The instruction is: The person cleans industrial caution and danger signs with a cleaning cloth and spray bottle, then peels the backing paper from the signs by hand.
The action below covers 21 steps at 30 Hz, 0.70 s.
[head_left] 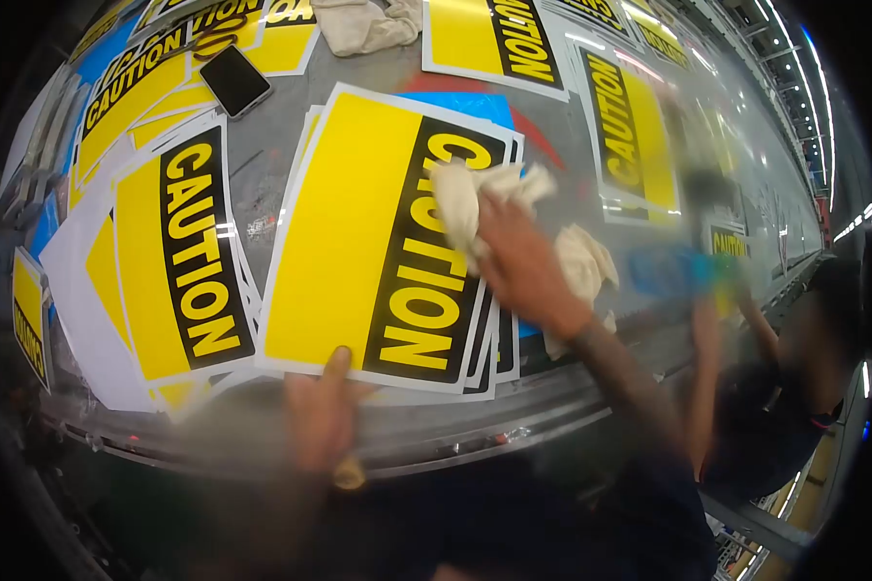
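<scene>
A yellow-and-black caution sign lies before me on top of a stack of similar signs. My left hand is closed on its near edge, the thumb on the face and the fingers mostly hidden below. With my right hand I hold a crumpled white cloth against the black lettered band. Another pale cloth lies just right of that hand, partly behind my forearm. To the left is a second pile of caution signs.
A phone, scissors and another cloth lie farther back. More caution signs spread along the grey table. At right, a co-worker leans in, near a blurred blue object.
</scene>
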{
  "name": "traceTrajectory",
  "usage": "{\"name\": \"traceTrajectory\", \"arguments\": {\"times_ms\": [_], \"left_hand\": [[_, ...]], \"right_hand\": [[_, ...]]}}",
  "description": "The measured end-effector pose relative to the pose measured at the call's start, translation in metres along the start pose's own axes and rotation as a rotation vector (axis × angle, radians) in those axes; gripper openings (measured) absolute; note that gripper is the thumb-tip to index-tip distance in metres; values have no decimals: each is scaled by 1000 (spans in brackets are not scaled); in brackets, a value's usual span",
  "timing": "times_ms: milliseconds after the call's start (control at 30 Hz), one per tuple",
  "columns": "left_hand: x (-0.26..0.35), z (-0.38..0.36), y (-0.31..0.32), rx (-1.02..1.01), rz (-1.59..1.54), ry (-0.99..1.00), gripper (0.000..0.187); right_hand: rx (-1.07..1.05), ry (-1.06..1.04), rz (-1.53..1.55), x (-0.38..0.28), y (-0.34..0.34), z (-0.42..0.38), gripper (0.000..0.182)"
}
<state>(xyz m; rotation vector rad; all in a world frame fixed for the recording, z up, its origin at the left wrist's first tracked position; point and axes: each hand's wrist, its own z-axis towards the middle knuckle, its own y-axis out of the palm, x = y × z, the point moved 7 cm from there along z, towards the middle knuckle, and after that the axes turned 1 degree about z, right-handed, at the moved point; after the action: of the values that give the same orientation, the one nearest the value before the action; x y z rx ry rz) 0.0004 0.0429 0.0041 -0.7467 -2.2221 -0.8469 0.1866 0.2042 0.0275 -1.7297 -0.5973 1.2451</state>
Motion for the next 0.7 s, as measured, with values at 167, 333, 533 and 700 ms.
{"name": "traceTrajectory", "arguments": {"times_ms": [167,333,533,700], "left_hand": [[0,4,-5,-2,37,48,50],[-1,1,-6,38,119,-8,50],[-3,5,-7,-22,227,81,49],[-5,3,-7,-22,117,66,49]], "right_hand": [[-12,-67,-25,0,-23,4,65],[-253,59,-76,2,-26,5,48],[135,31,11,40,-48,35,62],[219,-159,-482,14,-37,117,47]]}}
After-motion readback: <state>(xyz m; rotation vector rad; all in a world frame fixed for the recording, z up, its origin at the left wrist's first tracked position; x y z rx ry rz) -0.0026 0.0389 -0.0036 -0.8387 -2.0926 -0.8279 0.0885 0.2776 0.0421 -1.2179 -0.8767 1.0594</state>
